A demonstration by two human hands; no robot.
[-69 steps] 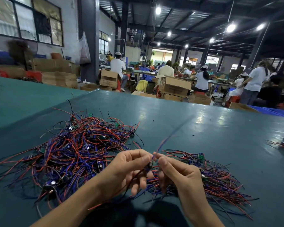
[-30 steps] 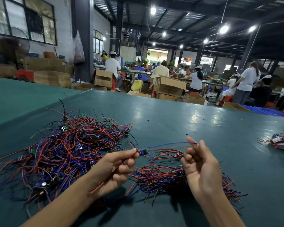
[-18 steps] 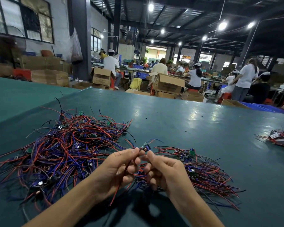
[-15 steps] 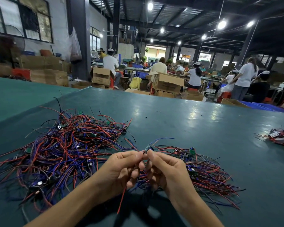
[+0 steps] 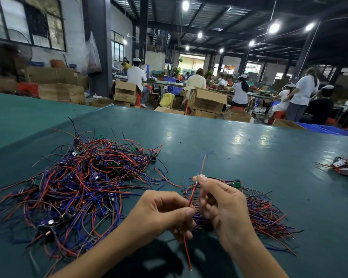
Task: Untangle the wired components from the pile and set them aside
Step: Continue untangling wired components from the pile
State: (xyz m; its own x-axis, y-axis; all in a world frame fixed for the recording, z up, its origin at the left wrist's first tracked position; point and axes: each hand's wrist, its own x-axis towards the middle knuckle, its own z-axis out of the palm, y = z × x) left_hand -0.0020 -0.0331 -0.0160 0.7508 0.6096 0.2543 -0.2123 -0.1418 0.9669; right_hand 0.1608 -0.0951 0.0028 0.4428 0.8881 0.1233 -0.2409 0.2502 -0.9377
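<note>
Wired component (image 5: 191, 194), red lead: lower centre, held above the desk (image 5: 239, 149).
Left hand (image 5: 165, 213): pinches the lead mid-length.
Right hand (image 5: 223, 205): pinches its upper end.
Tangled pile (image 5: 78, 189), red, blue and black wires: left of centre.
Smaller pile (image 5: 265, 213): lower right, behind the right hand.
Further cluster (image 5: 346, 167): right edge.

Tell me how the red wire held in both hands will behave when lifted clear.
Probably floppy: below the left hand the red wire hangs slack and curved. Likely very light, since the right hand holds its upper end with a fingertip pinch. It may snag: it sits right beside the smaller pile of similar loose wires.
</note>
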